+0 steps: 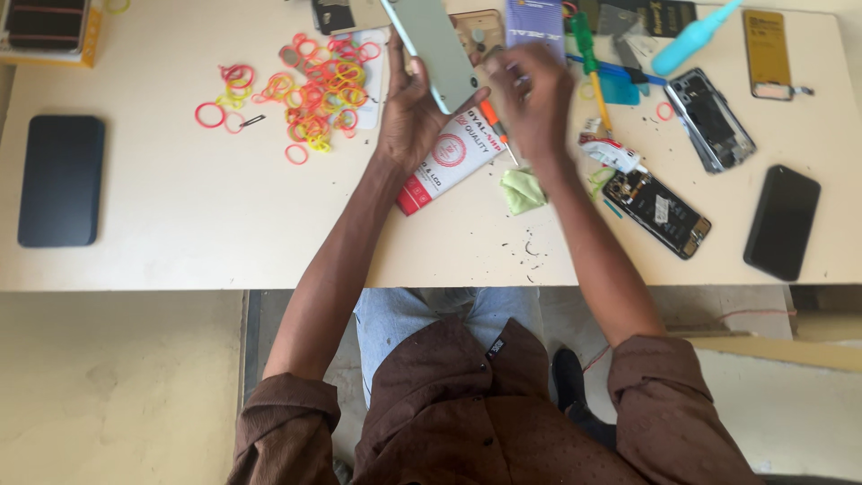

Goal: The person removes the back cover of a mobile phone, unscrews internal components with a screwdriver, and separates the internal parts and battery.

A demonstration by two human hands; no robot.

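Your brown shirt (467, 413) fills the near edge, forearms reaching out over the table (224, 233). Item held: pale green phone (431, 49), gripped by your left hand (409, 112), fingers wrapped along its lower left edge, thumb side behind it. Long axis: runs from the upper left down to the lower right, the lower corner pointing toward your right hand (532, 99). Right hand: just beside that lower corner, blurred, fingers curled narrow; you cannot tell whether they pinch anything or touch the phone. Nearer hand: left, already on it; right lies to its right, close. Beneath the hands: red-and-white packet (449, 162), orange screwdriver (496, 126), green cloth (521, 190). Left: rubber bands (314, 90), dark phone (61, 180). Right: opened phones (657, 214), black phone (781, 222).
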